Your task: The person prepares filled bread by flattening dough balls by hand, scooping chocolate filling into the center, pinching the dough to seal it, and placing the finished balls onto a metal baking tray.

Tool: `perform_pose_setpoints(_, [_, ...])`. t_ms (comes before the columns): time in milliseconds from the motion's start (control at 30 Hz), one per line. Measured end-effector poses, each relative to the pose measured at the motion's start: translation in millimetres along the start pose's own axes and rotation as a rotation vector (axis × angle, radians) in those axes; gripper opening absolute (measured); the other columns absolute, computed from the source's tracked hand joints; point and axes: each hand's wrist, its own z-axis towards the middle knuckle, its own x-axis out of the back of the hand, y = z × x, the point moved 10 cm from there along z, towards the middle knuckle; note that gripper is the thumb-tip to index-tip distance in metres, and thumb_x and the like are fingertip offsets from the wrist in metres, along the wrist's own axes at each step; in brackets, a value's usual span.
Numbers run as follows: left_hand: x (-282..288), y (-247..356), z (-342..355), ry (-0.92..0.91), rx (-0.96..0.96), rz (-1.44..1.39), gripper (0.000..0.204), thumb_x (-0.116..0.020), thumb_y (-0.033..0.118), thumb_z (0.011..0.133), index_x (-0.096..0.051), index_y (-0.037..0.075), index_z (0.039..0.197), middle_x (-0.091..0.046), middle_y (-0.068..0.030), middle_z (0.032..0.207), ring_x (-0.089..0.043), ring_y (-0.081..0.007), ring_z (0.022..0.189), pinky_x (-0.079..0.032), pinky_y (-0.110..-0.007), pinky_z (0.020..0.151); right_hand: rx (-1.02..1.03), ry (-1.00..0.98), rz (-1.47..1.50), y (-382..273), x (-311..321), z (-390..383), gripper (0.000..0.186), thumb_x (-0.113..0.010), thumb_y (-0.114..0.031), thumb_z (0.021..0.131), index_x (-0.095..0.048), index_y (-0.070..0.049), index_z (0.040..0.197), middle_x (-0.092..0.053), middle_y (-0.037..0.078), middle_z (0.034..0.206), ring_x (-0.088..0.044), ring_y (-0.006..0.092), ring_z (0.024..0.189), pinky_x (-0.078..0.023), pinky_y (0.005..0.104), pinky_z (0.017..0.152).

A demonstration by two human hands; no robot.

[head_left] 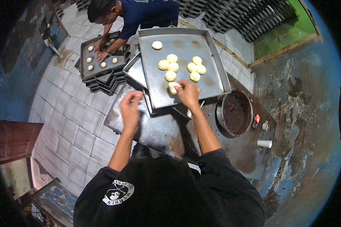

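Right hand (pixel 188 92) pinches a pale dough piece (pixel 173 88) at the near part of the tray (pixel 154 81), just below a dough ball (pixel 170 76); left hand (pixel 130 109), blurred, apparently grasps nothing beside the tray's left edge. From afar, I judge that crowding these neighbours could make them stick, and a low wrist could catch the raised rim (pixel 219 66). I find open room along both sides.

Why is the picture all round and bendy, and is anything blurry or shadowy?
In the head view, the fisheye lens curves the floor tiles and leaves black corners; in the head view, the left hand looks slightly smeared at the fingers; in the head view, dark shadows cross the shiny metal tabletop.
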Motion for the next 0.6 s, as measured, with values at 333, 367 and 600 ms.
perform_pose_setpoints(333, [-211.7, -25.2, -188.0, -0.558, 0.238, -0.087, 0.027, -0.081, 0.015, 0.089, -0.074, -0.002, 0.108, -0.074, -0.0069, 0.102, -0.067, -0.0118, 0.093, -0.052, -0.027, 0.086, -0.336, 0.074, 1.317, 109.0, 95.1, -241.9, 0.035, -0.059, -0.037, 0.104, -0.068, -0.004, 0.112, -0.069, 0.002, 0.102, -0.063, 0.0116, 0.093, -0.048, 0.0293, 0.085])
perform_pose_setpoints(367, [-223.3, -25.6, -216.0, -0.587, 0.22, -0.068, 0.025, -0.081, 0.014, 0.088, -0.074, -0.002, 0.107, -0.074, -0.0066, 0.099, -0.067, -0.0118, 0.091, -0.052, -0.027, 0.084, -0.243, 0.219, 1.048, 133.2, 102.4, -251.1, 0.042, -0.056, -0.044, 0.105, -0.069, -0.004, 0.104, -0.069, 0.003, 0.094, -0.064, 0.0154, 0.084, -0.05, 0.0336, 0.08])
perform_pose_setpoints(600, [-217.3, -107.2, -366.0, -0.741, 0.961, -0.243, 0.034, -0.066, 0.02, 0.102, -0.058, 0.002, 0.13, -0.069, -0.0052, 0.116, -0.068, -0.0143, 0.102, -0.056, -0.03, 0.087, -0.355, 0.452, 0.82, 242.6, 38.6, -371.8, 0.046, -0.051, -0.039, 0.108, -0.063, 0.0, 0.089, -0.057, 0.011, 0.07, -0.057, 0.0201, 0.067, -0.043, 0.0421, 0.062])
